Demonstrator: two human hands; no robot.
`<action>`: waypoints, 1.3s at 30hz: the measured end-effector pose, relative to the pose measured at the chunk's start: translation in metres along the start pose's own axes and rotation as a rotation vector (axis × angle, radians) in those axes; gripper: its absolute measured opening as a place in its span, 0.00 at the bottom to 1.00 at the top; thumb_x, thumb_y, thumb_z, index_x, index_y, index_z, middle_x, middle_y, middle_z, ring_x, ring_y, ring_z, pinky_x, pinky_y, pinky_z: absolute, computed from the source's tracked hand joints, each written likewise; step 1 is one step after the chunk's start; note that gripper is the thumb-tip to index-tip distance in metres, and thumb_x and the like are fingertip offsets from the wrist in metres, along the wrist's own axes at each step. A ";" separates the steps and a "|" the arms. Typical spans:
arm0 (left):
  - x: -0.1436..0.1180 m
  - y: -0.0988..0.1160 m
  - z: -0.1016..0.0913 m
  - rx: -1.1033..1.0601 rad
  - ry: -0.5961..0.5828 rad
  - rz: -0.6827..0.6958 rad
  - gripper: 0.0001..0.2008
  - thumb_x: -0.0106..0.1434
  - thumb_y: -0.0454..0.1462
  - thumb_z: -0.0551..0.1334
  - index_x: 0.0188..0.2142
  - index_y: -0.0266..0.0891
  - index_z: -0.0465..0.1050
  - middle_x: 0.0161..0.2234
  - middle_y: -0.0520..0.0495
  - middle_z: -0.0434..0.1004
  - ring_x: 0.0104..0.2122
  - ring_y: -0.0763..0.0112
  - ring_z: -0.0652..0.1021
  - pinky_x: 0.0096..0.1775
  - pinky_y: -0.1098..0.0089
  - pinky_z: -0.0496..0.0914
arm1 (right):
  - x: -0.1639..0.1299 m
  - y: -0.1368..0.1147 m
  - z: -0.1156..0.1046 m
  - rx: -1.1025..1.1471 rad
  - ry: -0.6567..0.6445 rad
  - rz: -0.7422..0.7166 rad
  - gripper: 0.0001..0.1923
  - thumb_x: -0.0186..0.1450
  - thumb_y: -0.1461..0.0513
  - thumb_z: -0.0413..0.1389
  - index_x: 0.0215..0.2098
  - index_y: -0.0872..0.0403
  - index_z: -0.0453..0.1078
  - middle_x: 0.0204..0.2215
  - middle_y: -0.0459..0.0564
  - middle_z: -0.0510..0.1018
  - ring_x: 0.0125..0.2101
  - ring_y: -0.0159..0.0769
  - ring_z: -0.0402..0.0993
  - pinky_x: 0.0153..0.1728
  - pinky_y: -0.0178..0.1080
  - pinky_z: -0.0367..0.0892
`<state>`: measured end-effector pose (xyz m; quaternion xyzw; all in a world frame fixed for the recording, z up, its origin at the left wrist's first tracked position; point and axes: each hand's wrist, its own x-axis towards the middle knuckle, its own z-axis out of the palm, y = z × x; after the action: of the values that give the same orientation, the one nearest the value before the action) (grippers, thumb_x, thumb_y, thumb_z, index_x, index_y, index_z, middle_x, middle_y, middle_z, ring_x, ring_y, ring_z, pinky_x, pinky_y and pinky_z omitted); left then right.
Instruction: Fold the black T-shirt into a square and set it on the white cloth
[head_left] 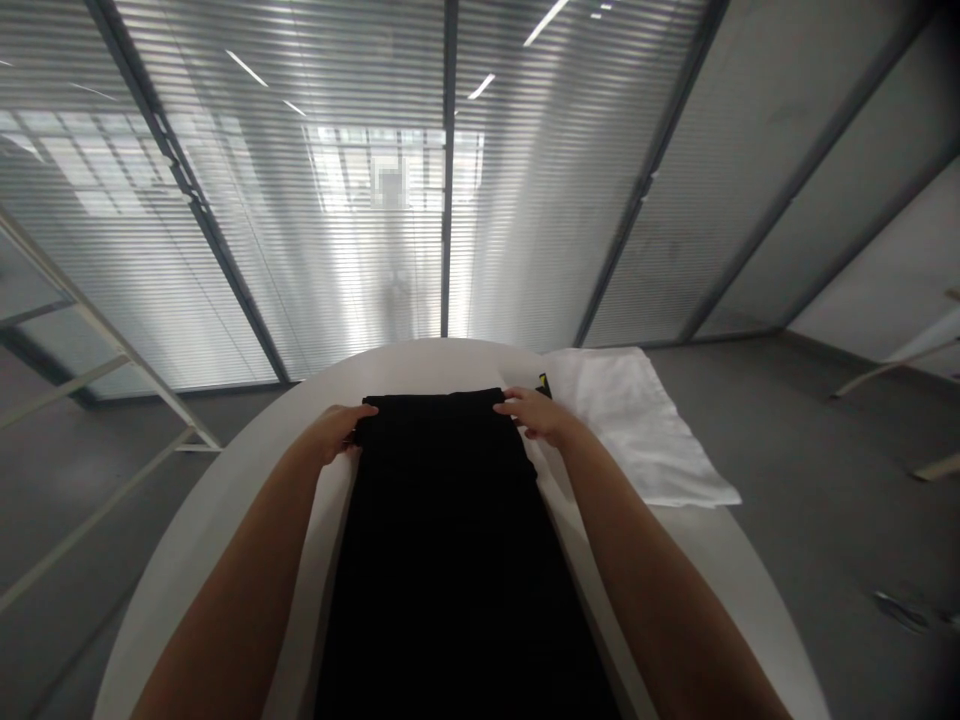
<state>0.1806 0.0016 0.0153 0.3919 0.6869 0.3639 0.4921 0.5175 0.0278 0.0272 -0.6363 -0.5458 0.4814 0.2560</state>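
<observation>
- Left hand (334,430): thumb laid over the upper face, other fingers curled at the side edge, partly hidden; pinching the far left corner of a long piece of matte black fabric (454,530).
- Right hand (538,413): thumb and forefinger closed on the far right corner of the same fabric, remaining fingers bent along its side edge.
- Hands roughly level with each other, facing inward, the fabric's far edge spanning between them.
- Left forearm (244,575) and right forearm (645,550) reach forward from the lower part of the view, converging towards the hands, one on either side of the fabric.
- Fabric: lies lengthwise along the middle of a round white smooth-topped table (187,560), running out of view at the near side; a layered fold shows at the far end.
- Just beyond the right hand: small black-and-yellow item (544,382), partly covered by the hand; identity unclear.
- Right of that hand: white folded cloth (637,425), one corner past the table's edge; right forearm passes close to it.
- Left of table: pale metal-looking frame with slanted bars (120,350), standing on grey floor (795,480).
- Behind table: glass partition with pale horizontal blinds (360,270) and dark uprights.
</observation>
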 end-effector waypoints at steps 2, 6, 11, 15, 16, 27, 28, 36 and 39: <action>-0.004 0.002 -0.002 0.040 -0.024 -0.001 0.18 0.45 0.46 0.70 0.31 0.37 0.73 0.25 0.50 0.72 0.26 0.69 0.73 0.26 0.70 0.67 | -0.003 -0.002 0.000 0.014 -0.001 0.008 0.24 0.54 0.56 0.64 0.48 0.48 0.66 0.30 0.45 0.68 0.29 0.31 0.62 0.26 0.34 0.62; -0.006 0.005 -0.007 0.090 -0.088 0.112 0.20 0.46 0.46 0.70 0.37 0.38 0.75 0.33 0.46 0.77 0.31 0.66 0.76 0.28 0.70 0.68 | -0.003 -0.004 -0.001 0.106 -0.032 -0.017 0.21 0.56 0.57 0.63 0.46 0.47 0.64 0.34 0.47 0.67 0.32 0.33 0.62 0.31 0.40 0.72; -0.007 0.011 -0.015 0.256 -0.045 0.239 0.18 0.47 0.46 0.70 0.35 0.39 0.74 0.29 0.48 0.76 0.28 0.68 0.74 0.23 0.75 0.63 | -0.003 -0.003 -0.004 0.186 -0.070 -0.103 0.18 0.59 0.56 0.61 0.46 0.46 0.63 0.38 0.49 0.68 0.34 0.35 0.65 0.31 0.46 0.77; -0.018 0.021 -0.015 0.189 -0.035 0.269 0.19 0.50 0.47 0.68 0.39 0.42 0.72 0.34 0.48 0.76 0.32 0.66 0.76 0.24 0.73 0.69 | -0.007 -0.005 -0.007 0.237 -0.065 -0.158 0.17 0.61 0.56 0.59 0.47 0.45 0.62 0.40 0.50 0.68 0.38 0.37 0.67 0.32 0.47 0.79; -0.021 0.023 -0.015 0.155 -0.035 0.285 0.19 0.51 0.47 0.68 0.40 0.42 0.71 0.35 0.48 0.76 0.33 0.66 0.76 0.25 0.72 0.71 | -0.008 -0.006 -0.007 0.251 -0.049 -0.173 0.17 0.62 0.56 0.58 0.47 0.45 0.62 0.41 0.50 0.68 0.39 0.38 0.67 0.32 0.47 0.79; -0.005 0.017 -0.013 -0.142 0.060 0.500 0.19 0.50 0.46 0.69 0.39 0.41 0.71 0.36 0.49 0.72 0.33 0.67 0.75 0.22 0.68 0.76 | -0.007 -0.012 -0.002 0.491 0.035 -0.413 0.15 0.60 0.53 0.58 0.44 0.44 0.63 0.40 0.44 0.71 0.45 0.39 0.69 0.38 0.51 0.76; -0.005 0.017 -0.013 -0.174 0.074 0.531 0.19 0.50 0.45 0.69 0.39 0.41 0.71 0.36 0.49 0.72 0.33 0.67 0.74 0.23 0.68 0.76 | -0.006 -0.012 0.000 0.526 0.039 -0.449 0.16 0.59 0.53 0.59 0.44 0.44 0.63 0.40 0.43 0.71 0.45 0.38 0.69 0.40 0.50 0.75; -0.002 0.014 -0.013 -0.259 0.035 0.592 0.19 0.50 0.44 0.70 0.39 0.39 0.70 0.37 0.49 0.72 0.36 0.66 0.74 0.30 0.66 0.76 | 0.002 -0.010 0.008 0.656 0.093 -0.523 0.17 0.56 0.53 0.61 0.42 0.45 0.64 0.38 0.41 0.71 0.43 0.36 0.69 0.42 0.47 0.72; -0.002 0.014 -0.013 -0.311 0.007 0.619 0.18 0.51 0.43 0.69 0.39 0.40 0.69 0.37 0.50 0.71 0.37 0.66 0.74 0.32 0.64 0.76 | -0.002 -0.012 0.005 0.714 0.074 -0.537 0.17 0.55 0.54 0.62 0.40 0.45 0.65 0.37 0.41 0.71 0.42 0.36 0.69 0.41 0.47 0.72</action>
<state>0.1716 0.0041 0.0321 0.5006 0.4734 0.5976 0.4102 0.5083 0.0283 0.0357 -0.3606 -0.4817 0.5332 0.5947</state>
